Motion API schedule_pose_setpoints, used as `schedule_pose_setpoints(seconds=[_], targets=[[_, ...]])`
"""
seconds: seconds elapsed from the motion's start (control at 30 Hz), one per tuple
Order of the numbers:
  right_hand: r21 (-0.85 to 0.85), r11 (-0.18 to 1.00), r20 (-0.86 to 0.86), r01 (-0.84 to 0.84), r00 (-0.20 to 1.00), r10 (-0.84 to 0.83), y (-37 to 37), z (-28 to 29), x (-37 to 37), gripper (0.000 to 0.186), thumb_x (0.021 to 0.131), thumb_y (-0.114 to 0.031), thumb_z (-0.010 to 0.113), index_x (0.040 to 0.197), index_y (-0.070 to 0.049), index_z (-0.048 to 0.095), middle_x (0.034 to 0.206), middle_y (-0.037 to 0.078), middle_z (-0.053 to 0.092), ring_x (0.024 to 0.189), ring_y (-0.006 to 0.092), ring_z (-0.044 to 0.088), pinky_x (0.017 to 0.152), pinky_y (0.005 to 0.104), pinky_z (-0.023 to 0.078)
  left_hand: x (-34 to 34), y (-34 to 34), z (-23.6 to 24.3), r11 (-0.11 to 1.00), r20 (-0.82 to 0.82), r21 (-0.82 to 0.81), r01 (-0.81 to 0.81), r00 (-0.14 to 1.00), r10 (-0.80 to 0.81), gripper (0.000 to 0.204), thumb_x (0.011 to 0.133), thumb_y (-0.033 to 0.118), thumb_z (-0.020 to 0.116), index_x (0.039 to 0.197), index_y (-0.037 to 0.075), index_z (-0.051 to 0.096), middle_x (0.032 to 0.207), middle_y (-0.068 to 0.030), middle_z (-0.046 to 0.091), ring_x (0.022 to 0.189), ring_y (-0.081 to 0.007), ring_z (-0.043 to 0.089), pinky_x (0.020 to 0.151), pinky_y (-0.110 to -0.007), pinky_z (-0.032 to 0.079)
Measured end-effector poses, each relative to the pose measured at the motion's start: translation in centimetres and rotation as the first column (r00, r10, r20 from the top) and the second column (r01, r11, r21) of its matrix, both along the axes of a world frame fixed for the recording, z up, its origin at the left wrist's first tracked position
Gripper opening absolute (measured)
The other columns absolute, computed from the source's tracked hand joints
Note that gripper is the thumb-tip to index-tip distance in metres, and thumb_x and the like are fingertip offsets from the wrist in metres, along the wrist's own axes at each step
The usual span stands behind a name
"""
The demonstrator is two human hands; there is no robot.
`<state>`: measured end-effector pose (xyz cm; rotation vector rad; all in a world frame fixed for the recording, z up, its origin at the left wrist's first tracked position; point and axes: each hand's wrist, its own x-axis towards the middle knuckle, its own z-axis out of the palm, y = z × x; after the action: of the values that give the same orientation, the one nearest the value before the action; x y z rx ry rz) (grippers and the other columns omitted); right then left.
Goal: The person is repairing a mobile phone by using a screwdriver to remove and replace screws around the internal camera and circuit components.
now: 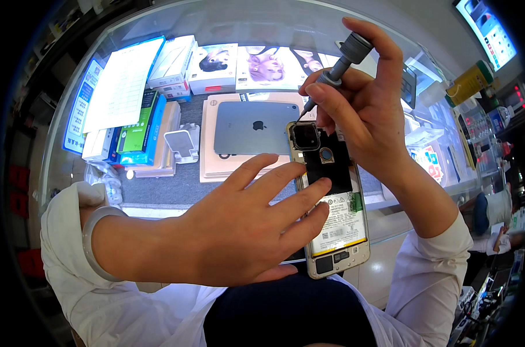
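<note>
My right hand [364, 110] pinches a grey precision screwdriver [339, 68], its thin shaft slanting down to the upper left corner of an opened smartphone [361, 225]. The tip meets the phone beside its square camera module [305, 136]. With the back cover off, the phone shows a black sheet [339, 173] in its upper half and a white-labelled battery [340, 222] below. Across its left side lies my left hand [245, 222], fingers spread and fingertips resting on the black sheet. The thumb is beside the phone's lower left edge. What supports the phone underneath is hidden.
A blue-grey tablet [254, 130] rests on flat boxes [210, 168] in the glass display counter beyond my hands. Left of it stand a white phone stand [183, 143] and stacked boxes [138, 136] under paper sheets [116, 87]. A yellow-green bottle [470, 84] stands at the right.
</note>
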<state>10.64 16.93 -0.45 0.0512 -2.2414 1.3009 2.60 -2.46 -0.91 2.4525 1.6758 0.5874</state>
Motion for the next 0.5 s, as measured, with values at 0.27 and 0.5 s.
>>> schedule_pose_setpoints(seconds=[0.27,0.5], targets=[[0.408,0.912,-0.159,0.025,0.986,0.045,1.4,0.0,0.0,0.068,0.084,-0.006,0.069,0.139,-0.015,0.029,0.094,0.011,0.065,0.087,0.0157,0.065,0.072,0.0253,0.052,0.0,0.3,0.2,1.0,0.045,0.009,-0.003,0.999,0.003,0.072,0.065,0.045,0.08,0.119,0.004,0.055,0.131,-0.019,0.048,0.115,-0.0371,0.048,0.094,-0.052,0.04],[0.358,0.933,-0.303,0.033,0.949,0.083,3.0,2.1,-0.3,0.033,0.083,-0.025,0.07,0.113,-0.014,0.065,0.094,0.007,0.069,0.078,0.0185,0.066,0.07,0.029,0.053,-3.3,2.7,0.1,0.927,0.207,0.262,-0.269,0.954,0.218,0.064,0.078,0.035,0.072,0.13,0.007,0.047,0.134,-0.0218,0.035,0.127,-0.0386,0.037,0.101,-0.045,0.036]])
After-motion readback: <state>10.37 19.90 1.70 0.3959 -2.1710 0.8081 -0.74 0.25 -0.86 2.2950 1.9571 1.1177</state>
